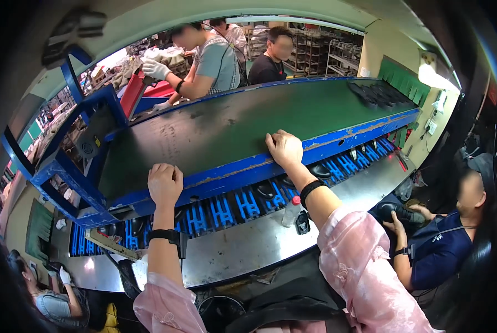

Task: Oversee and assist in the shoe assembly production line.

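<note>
My left hand (166,186) rests on the near blue edge rail (226,180) of a conveyor, its fingers curled over the rail. Further right, my right hand (285,149) lies on the same rail with its fingers folded down and the thumb to the left. No loose object shows in either hand. Between and beyond them runs the flat green belt (221,125), worn and pale toward its left end. Several black flat pieces (379,93) lie together at the belt's far right end, away from both hands.
Under the belt are several blue racks (221,211) and a metal ledge (237,250) holding a clear bottle (292,212) with a red cap. At right, a seated co-worker holds a black shoe (395,212). Gloved co-workers are across the belt and at lower left. A blue frame (65,177) stands left.
</note>
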